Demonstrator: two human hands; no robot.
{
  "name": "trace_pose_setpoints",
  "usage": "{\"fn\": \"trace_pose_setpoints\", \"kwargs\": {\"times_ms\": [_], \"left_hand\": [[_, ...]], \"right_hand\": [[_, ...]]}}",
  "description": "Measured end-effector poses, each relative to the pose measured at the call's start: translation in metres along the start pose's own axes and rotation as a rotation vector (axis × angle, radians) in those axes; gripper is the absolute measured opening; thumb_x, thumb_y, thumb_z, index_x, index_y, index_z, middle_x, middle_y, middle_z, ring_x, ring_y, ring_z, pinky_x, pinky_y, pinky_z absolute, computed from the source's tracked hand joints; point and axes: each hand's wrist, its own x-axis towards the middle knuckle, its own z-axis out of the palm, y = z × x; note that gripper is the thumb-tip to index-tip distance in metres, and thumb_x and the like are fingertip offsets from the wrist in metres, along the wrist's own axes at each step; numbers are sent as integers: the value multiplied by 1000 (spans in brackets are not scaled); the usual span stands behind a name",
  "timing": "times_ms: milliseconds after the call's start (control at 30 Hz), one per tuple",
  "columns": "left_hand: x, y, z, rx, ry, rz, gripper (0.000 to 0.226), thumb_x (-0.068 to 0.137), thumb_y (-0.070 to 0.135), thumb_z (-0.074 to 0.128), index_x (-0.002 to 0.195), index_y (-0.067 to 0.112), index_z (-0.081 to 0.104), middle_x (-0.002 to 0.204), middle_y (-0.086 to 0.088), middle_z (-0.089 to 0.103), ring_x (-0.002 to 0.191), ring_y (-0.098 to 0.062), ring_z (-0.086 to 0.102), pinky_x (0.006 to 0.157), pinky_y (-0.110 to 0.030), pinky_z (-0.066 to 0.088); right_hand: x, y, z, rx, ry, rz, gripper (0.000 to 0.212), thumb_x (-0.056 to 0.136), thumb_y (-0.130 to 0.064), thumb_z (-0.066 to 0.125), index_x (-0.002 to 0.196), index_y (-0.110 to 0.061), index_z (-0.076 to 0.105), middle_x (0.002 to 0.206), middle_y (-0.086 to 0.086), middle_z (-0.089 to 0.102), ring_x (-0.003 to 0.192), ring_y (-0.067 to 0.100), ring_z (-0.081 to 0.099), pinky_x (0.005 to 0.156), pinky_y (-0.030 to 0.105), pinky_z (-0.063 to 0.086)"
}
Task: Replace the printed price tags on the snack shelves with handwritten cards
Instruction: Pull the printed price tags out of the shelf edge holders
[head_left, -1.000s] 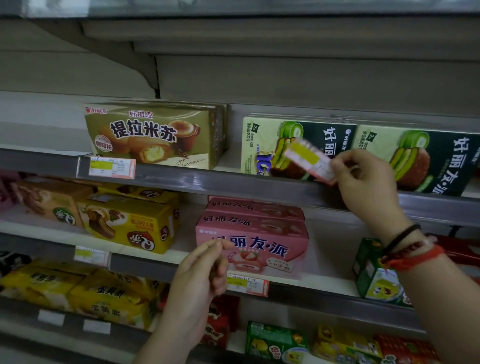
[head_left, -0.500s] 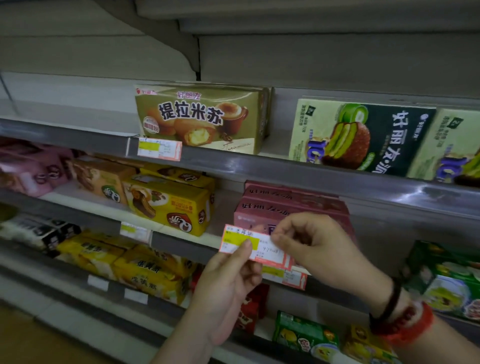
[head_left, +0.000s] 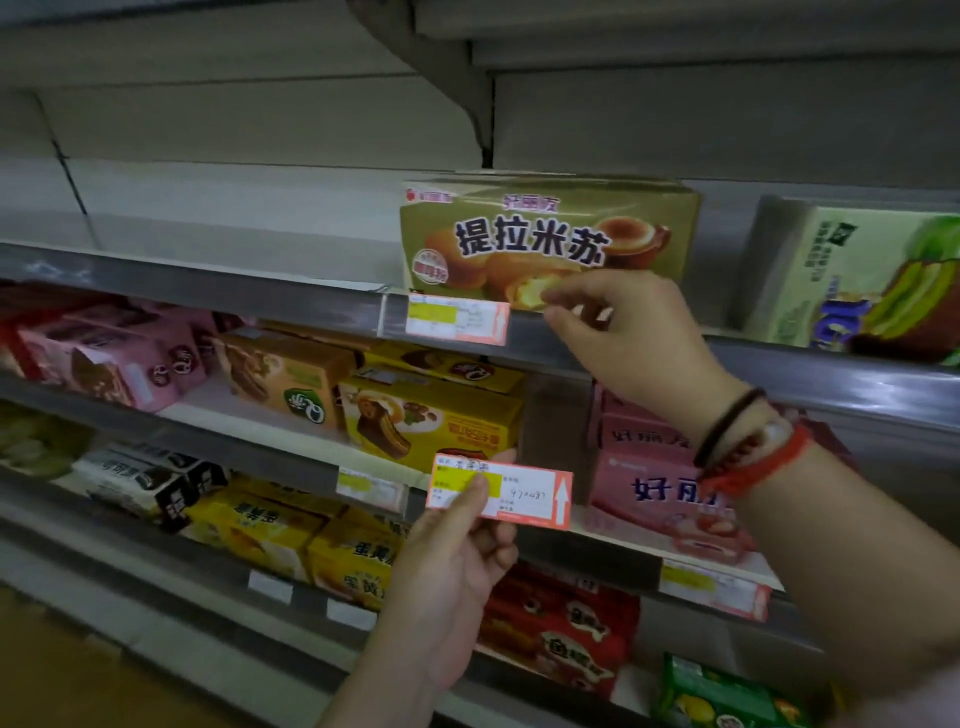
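My left hand (head_left: 452, 587) pinches a pink-edged card (head_left: 501, 491) with a yellow patch and handwritten figures, held upright in front of the middle shelf. My right hand (head_left: 634, 343) is raised to the upper shelf rail (head_left: 208, 291). Its curled thumb and forefinger tips sit at the rail's top edge, just right of a printed price tag (head_left: 457, 322), a little apart from it. That tag sits in the rail below an olive-gold cake box (head_left: 550, 234). I see nothing between the right fingers.
More tags sit in the lower rails, one (head_left: 371, 486) behind the card and one (head_left: 714, 587) at right. Snack boxes fill the shelves: a green box (head_left: 857, 275), a yellow box (head_left: 431, 415), a pink box (head_left: 665, 493). The upper shelf's left part holds nothing.
The card passed from my right hand to my left. My right hand let go and rose to the upper rail beside the printed tag. The view shifted left.
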Motion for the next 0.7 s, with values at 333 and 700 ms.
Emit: {"fn": "trace_pose_setpoints", "kwargs": {"times_ms": [333, 700], "left_hand": [[32, 28, -45, -14, -165, -92, 29, 68, 30, 58, 91, 22, 74, 66, 2, 66, 52, -5, 51, 47, -16, 45], [47, 42, -77, -59, -315, -165, 31, 66, 20, 59, 94, 18, 73, 71, -2, 64, 56, -7, 53, 50, -17, 47]], "right_hand": [[42, -18, 56, -328, -67, 61, 16, 82, -25, 58, 87, -17, 71, 92, 3, 70, 92, 25, 60, 71, 27, 41], [38, -27, 65, -286, 75, 187, 12, 78, -23, 62, 82, -18, 72, 77, -7, 60, 80, 19, 57, 72, 32, 46]]}}
